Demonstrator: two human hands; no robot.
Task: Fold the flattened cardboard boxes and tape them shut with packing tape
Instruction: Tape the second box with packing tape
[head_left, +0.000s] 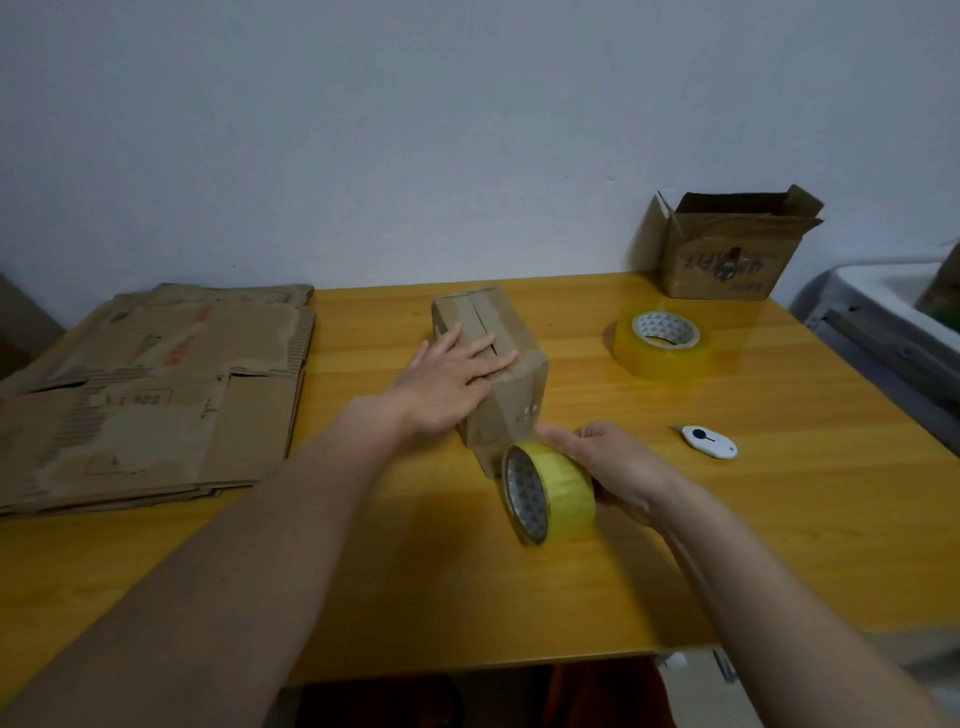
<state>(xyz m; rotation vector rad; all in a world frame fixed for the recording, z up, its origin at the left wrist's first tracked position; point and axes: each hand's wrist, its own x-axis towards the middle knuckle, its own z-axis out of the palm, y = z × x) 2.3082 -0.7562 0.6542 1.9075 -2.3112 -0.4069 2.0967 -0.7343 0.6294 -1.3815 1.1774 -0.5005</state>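
Note:
A small folded cardboard box (522, 395) stands in the middle of the wooden table (727, 545), its top flaps closed with a seam down the middle. My left hand (449, 382) lies flat on the top flaps with straight fingers, pressing them down. My right hand (610, 467) grips a roll of yellowish packing tape (556, 491) held on edge against the box's near face, thumb touching the cardboard. A stack of flattened cardboard boxes (150, 389) lies on the table's left side.
A second, larger tape roll (662, 345) lies flat at the back right. Behind it stands an open cardboard box (727, 254) against the wall. A small white box cutter (709, 441) lies right of my right hand. A white sink-like fixture (893, 306) is beyond the table's right edge.

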